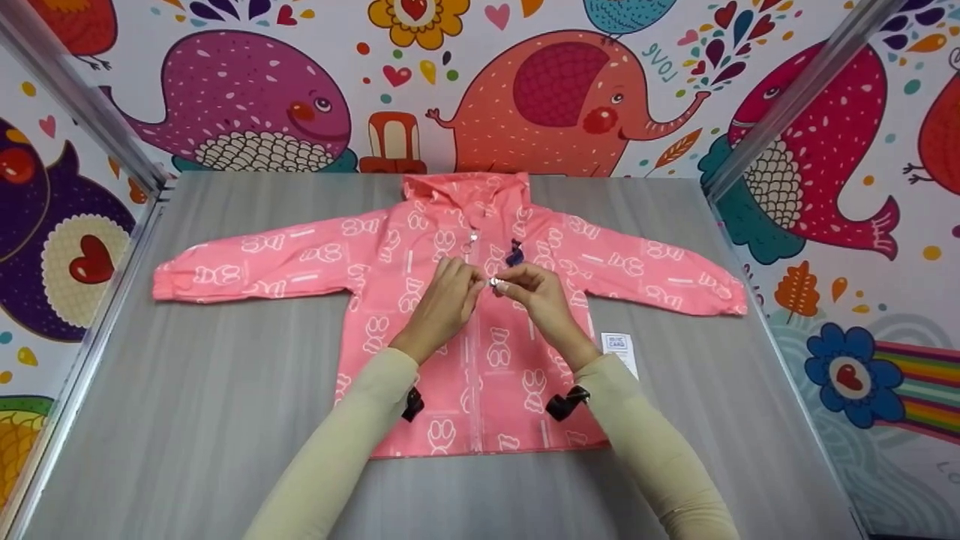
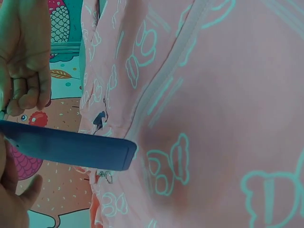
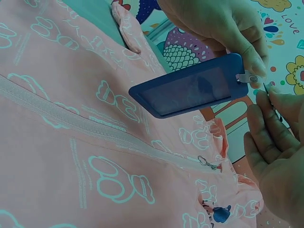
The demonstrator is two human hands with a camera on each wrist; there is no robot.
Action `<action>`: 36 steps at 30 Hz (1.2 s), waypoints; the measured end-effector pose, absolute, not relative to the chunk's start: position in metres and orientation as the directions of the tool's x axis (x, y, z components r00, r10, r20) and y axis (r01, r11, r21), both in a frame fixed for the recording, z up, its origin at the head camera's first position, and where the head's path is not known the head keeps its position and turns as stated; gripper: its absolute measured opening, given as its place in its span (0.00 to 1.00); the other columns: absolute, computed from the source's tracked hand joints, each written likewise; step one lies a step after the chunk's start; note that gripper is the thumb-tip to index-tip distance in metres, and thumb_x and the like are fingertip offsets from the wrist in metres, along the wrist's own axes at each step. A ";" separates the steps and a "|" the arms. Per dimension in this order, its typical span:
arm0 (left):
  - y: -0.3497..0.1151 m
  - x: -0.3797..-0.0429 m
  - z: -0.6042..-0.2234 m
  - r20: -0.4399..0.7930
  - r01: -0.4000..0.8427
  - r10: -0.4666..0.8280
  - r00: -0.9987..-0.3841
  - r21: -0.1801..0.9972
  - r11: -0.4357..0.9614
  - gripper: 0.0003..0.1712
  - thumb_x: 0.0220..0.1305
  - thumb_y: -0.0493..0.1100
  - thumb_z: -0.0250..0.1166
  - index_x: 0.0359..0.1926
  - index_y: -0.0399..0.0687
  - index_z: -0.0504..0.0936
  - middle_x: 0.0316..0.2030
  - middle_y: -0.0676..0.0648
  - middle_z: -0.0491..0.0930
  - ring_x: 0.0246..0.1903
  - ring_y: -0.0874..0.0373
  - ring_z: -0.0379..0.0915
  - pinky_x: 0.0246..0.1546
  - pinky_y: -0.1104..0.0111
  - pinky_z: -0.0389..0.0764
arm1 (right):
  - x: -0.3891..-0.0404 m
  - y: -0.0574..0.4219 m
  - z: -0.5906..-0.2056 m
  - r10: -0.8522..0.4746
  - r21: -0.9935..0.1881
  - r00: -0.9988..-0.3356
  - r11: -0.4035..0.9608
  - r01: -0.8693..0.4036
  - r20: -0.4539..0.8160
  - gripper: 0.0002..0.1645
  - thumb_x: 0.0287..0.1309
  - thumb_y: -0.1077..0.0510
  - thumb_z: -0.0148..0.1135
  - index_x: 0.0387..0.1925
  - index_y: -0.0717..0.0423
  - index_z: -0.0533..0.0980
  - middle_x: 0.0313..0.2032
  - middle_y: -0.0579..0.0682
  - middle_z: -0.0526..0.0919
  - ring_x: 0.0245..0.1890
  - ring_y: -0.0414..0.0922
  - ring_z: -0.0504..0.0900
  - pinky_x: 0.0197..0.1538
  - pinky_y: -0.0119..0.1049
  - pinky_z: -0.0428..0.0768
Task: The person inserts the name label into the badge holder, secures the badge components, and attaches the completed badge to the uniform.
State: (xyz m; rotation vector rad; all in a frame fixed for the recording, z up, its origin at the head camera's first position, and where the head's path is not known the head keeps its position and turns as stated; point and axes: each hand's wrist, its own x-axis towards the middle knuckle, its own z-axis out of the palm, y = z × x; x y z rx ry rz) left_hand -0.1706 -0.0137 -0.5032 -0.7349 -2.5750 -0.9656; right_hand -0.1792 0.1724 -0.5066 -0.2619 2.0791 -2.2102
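A pink child's jacket point(image 1: 450, 345) with white bear prints lies spread flat, sleeves out to both sides. Over its chest, my left hand point(image 1: 448, 300) pinches the clear strap point(image 3: 249, 77) of a dark blue badge holder point(image 3: 190, 85). The holder hangs in the air with a see-through window; the left wrist view shows it almost edge-on point(image 2: 71, 147). My right hand point(image 1: 541, 300) meets the left and pinches a small metal clip point(image 1: 494, 283) by the strap. Fingertips partly hide the clip, and from the head view the hands hide most of the holder.
Below the collar sits the jacket's zipper pull point(image 1: 471, 240). A small dark blue figure-shaped ornament point(image 1: 515, 253) is on the jacket's chest. A white printed card point(image 1: 617, 352) lies beside the jacket on the grey table point(image 1: 247, 390). Metal posts and cartoon-printed walls stand around it.
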 end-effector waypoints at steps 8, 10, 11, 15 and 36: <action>-0.012 -0.171 -0.502 0.396 0.528 0.356 -0.846 0.532 0.662 0.11 0.74 0.42 0.53 0.43 0.40 0.78 0.36 0.43 0.74 0.39 0.50 0.64 0.44 0.61 0.69 | -0.178 0.172 -0.506 -0.183 -0.996 -0.981 -0.078 -0.044 0.058 0.09 0.58 0.72 0.62 0.41 0.73 0.79 0.31 0.44 0.88 0.34 0.40 0.86 0.47 0.34 0.84; -0.011 -0.172 -0.501 0.383 0.517 0.354 -0.853 0.530 0.672 0.10 0.73 0.42 0.53 0.43 0.40 0.78 0.35 0.43 0.74 0.38 0.50 0.64 0.43 0.61 0.68 | -0.178 0.172 -0.506 -0.184 -0.996 -0.981 -0.081 -0.045 0.059 0.10 0.58 0.72 0.61 0.42 0.74 0.78 0.31 0.44 0.88 0.34 0.40 0.86 0.47 0.34 0.84; -0.011 -0.172 -0.501 0.379 0.515 0.356 -0.854 0.524 0.678 0.10 0.73 0.42 0.53 0.43 0.40 0.78 0.35 0.43 0.74 0.38 0.50 0.64 0.44 0.61 0.68 | -0.178 0.172 -0.507 -0.185 -0.996 -0.981 -0.081 -0.045 0.060 0.10 0.58 0.71 0.62 0.42 0.75 0.78 0.31 0.44 0.88 0.34 0.40 0.86 0.47 0.34 0.84; -0.010 -0.173 -0.502 0.378 0.515 0.359 -0.853 0.503 0.694 0.10 0.72 0.41 0.54 0.42 0.40 0.78 0.35 0.43 0.75 0.37 0.50 0.64 0.44 0.61 0.68 | -0.179 0.172 -0.508 -0.187 -0.995 -0.980 -0.083 -0.050 0.065 0.10 0.58 0.71 0.62 0.41 0.74 0.79 0.30 0.44 0.88 0.33 0.40 0.86 0.46 0.33 0.84; -0.016 -0.171 -0.501 0.368 0.474 0.302 -0.880 0.617 0.629 0.08 0.71 0.40 0.56 0.42 0.41 0.79 0.37 0.44 0.76 0.42 0.50 0.67 0.47 0.61 0.72 | -0.178 0.169 -0.511 -0.205 -0.990 -0.973 -0.111 -0.082 0.104 0.11 0.57 0.73 0.62 0.42 0.77 0.77 0.31 0.44 0.89 0.34 0.39 0.86 0.47 0.33 0.85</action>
